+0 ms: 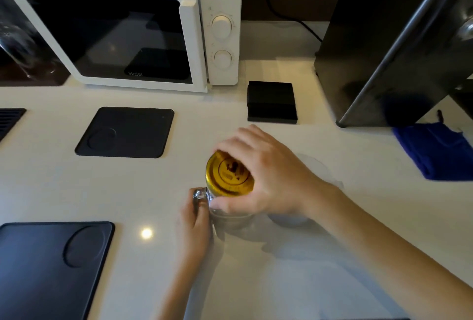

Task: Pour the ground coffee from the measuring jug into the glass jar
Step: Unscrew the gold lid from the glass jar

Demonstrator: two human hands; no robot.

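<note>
A glass jar [231,213] with a gold metal lid [229,176] stands on the white counter, near the middle. My right hand [263,176] is wrapped over the lid from the right, fingers curled around its rim. My left hand [195,220] grips the jar's left side low down. Behind my right wrist a clear plastic measuring jug [316,170] shows only as a faint rim; its contents are hidden.
A white microwave [122,28] stands at the back left. Black mats lie at centre left [125,131] and front left [51,266]. A small black box [271,101] sits behind the jar. At the right are a dark appliance [384,51] and a blue cloth [437,150].
</note>
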